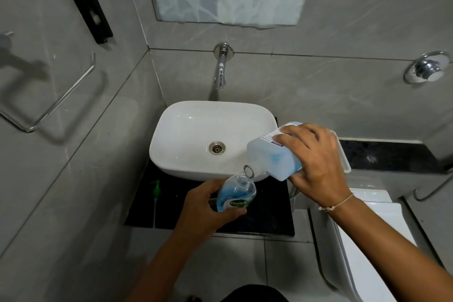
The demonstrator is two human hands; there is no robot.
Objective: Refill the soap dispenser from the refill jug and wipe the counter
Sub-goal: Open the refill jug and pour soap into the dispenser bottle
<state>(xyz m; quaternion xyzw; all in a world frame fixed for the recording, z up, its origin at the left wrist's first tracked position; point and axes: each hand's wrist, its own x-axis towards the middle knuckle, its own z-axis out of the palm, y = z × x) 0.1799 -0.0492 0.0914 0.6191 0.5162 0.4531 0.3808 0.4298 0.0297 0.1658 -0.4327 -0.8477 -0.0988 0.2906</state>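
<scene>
My left hand [206, 206] grips a clear soap dispenser bottle [236, 193] with blue soap and a green-and-white label, its neck open and uncapped. My right hand [316, 162] holds the translucent refill jug [272, 157], tipped down to the left, with blue liquid pooled inside. The jug's spout [248, 171] hovers just over the bottle's mouth. The green pump top [155, 190] with its long tube lies on the black counter [269, 213] at the left.
A white basin [186, 130] sits on the counter, under a wall tap [220, 73]. A white toilet [367, 240] stands to the right, with a flush button [426, 68] on the wall. A towel ring [56, 100] hangs on the left wall.
</scene>
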